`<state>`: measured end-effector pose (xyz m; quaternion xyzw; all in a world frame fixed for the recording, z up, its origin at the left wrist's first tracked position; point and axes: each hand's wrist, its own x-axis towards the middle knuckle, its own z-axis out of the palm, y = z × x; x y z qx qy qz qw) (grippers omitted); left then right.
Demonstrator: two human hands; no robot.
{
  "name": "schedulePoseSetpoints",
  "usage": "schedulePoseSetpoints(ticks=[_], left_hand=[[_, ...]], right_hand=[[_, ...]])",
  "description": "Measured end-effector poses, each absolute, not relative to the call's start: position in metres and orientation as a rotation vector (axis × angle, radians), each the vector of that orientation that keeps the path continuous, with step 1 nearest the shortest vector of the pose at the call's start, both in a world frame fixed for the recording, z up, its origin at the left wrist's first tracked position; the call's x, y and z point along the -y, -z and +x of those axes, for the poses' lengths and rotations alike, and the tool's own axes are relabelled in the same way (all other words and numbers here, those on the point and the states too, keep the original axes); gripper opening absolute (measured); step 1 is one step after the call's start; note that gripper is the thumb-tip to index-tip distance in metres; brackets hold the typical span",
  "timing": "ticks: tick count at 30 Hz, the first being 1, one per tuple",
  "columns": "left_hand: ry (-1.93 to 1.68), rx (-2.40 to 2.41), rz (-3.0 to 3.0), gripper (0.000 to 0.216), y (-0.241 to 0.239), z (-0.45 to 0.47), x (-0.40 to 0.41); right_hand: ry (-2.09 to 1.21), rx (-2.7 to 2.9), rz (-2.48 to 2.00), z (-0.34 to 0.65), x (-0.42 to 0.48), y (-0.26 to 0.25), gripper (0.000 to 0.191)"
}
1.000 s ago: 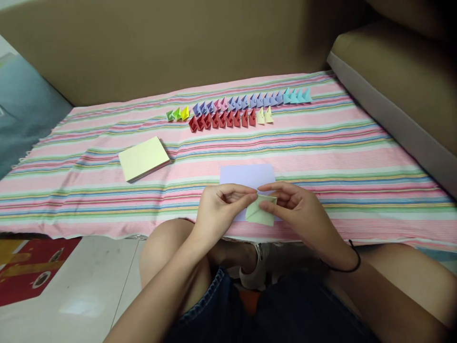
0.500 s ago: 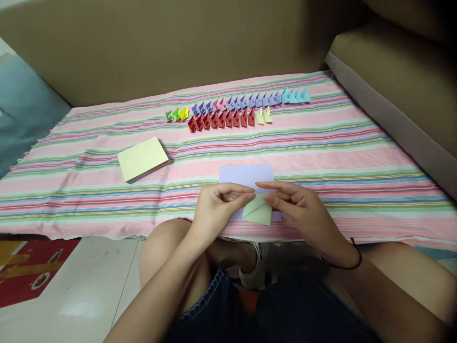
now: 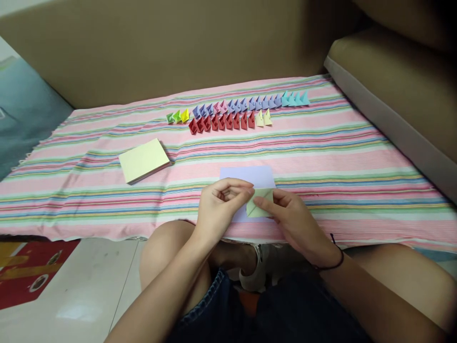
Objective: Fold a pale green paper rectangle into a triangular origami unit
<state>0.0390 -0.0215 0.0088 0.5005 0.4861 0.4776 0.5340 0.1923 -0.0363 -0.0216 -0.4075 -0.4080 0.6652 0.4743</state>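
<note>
A pale green folded paper [image 3: 259,205] is held between both hands just above the near edge of the striped cloth [image 3: 339,157]. My left hand [image 3: 221,205] pinches its left corner, fingers curled. My right hand [image 3: 291,216] grips its right side, with the thumb lying across the fold. Under the hands lies a lavender sheet [image 3: 248,177], partly hidden. A black band circles my right wrist.
A stack of pale yellow paper [image 3: 143,160] lies to the left. Two rows of small folded paper pieces [image 3: 235,110] in green, yellow, purple, pink, red and blue stand at the back. A brown cushion [image 3: 396,76] rises at right. My knees sit below the cloth's edge.
The green paper has been turned and folded smaller. My right hand slid left and down over it, and the left hand kept its pinch.
</note>
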Motion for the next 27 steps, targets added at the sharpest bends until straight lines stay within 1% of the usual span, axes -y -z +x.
schedulePoseSetpoints(ticks=[5,11,16,21,25,27], left_hand=[[-1.132,-1.131,1.136,0.016,-0.0089,0.0411,0.0224],[-1.163,-1.097,1.118,0.015,-0.0090,0.0429,0.0232],[-1.166,-1.075,1.116,0.016,-0.0090,0.0436,0.0239],[-1.206,-1.122,1.130,0.013,-0.0086,0.0420,0.0224],[-1.220,-1.167,1.140,0.015,-0.0090,0.0413,0.0220],[-1.225,-1.174,1.133,0.015,-0.0092,0.0411,0.0218]], right_hand=[[-1.529,1.019,-1.046,0.1929,0.0361,0.0230,0.016],[-1.666,1.027,-1.025,0.1936,0.0365,0.0205,0.018],[-1.629,1.011,-1.024,0.1910,0.0390,0.0188,0.011],[-1.713,0.984,-1.024,0.1894,0.0392,0.0202,0.021],[-1.640,1.052,-1.067,0.1896,0.0402,0.0215,0.019],[-1.653,1.067,-1.071,0.1890,0.0410,0.0211,0.022]])
